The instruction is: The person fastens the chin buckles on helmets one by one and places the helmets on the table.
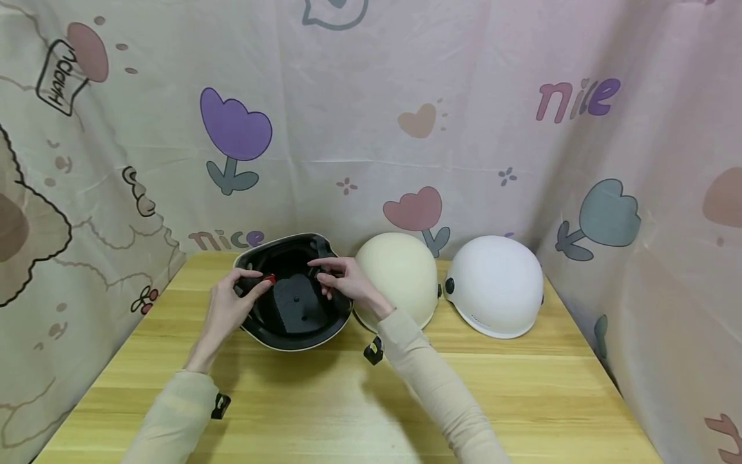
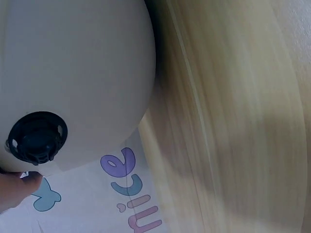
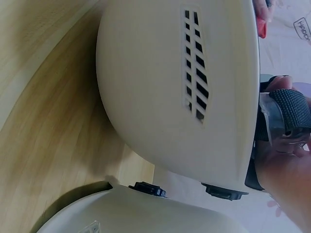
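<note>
Now the left hand (image 1: pixel 228 301) pinches the red buckle (image 1: pixel 269 278); across the helmet's (image 1: pixel 295 343) open hollow, to its right, the right hand (image 1: pixel 346 278) pinches a black strap (image 3: pixel 292 106).

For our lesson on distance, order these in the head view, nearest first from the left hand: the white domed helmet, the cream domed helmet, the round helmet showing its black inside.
1. Round helmet showing its black inside: leftmost, at the left hand.
2. Cream domed helmet: middle of the row.
3. White domed helmet: right end of the row.
</note>
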`<action>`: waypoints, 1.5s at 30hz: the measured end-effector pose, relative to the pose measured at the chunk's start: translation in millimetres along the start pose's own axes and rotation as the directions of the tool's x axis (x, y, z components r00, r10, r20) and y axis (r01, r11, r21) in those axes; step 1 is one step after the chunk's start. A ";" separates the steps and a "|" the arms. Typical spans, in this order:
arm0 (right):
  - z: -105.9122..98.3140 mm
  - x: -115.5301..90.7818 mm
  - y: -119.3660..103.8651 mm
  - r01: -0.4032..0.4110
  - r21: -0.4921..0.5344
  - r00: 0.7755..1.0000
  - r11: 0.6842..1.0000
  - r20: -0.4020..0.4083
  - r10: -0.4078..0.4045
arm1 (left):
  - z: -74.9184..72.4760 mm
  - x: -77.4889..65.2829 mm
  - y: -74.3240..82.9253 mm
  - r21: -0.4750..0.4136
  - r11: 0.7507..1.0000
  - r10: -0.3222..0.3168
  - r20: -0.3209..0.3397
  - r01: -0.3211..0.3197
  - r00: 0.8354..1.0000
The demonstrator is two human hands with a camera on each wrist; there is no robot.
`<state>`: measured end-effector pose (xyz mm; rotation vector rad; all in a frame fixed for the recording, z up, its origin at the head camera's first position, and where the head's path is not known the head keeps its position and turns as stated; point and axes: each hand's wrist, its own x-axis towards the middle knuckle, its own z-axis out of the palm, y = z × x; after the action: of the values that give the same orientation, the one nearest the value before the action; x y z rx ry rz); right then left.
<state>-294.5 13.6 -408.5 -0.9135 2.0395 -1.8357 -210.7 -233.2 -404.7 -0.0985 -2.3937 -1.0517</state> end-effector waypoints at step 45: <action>3.4 -1.1 -11.0 -0.084 -0.020 0.996 0.996 0.024 0.085 | 2.2 4.9 -8.2 0.203 0.860 0.425 0.222 -0.468 0.878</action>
<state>-288.7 11.5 -398.8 -0.8369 2.0512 -1.7562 -218.0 -238.0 -409.0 -0.6483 -2.4568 -0.5345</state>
